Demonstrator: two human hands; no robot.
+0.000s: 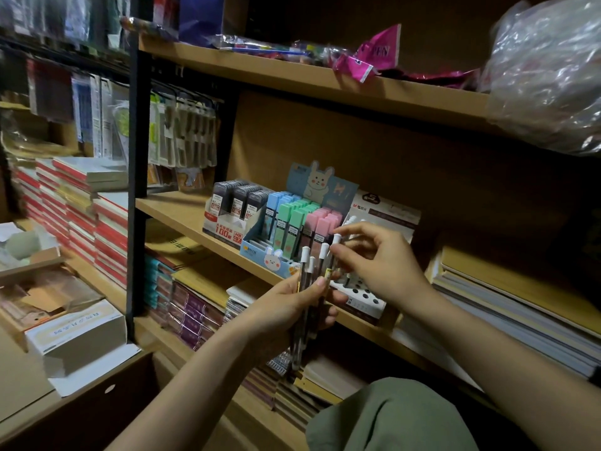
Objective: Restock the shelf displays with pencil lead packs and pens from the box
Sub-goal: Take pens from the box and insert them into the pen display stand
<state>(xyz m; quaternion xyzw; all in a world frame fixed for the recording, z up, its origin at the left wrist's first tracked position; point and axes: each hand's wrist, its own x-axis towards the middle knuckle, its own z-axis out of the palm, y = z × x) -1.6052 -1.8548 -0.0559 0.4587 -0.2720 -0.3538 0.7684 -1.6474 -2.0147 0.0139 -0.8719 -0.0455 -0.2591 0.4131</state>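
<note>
Head view: The left hand (294,305) grips a bundle of pens (309,288) with white caps, fingers and thumb curled round the barrels, caps pointing up. The bundle is held in front of the middle shelf (182,213), just below the displays.

The right hand (374,265) pinches the white cap of one pen (335,242) at the right of the bundle between thumb and forefinger; the remaining fingers are spread and raised.

On the middle shelf, three displays stand side by side:
- left: a tray of dark pencil lead packs (240,200) marked 0.7
- centre: a rabbit display box (279,255) holding blue, green and pink lead packs (292,219), upright in rows
- right: a white pen stand (361,294) with round holes, directly behind the right hand; some white-capped pens stand in it

Stacked notebooks (520,307) lie to the right on the same shelf. A green-clad knee (390,418) fills the lower foreground
</note>
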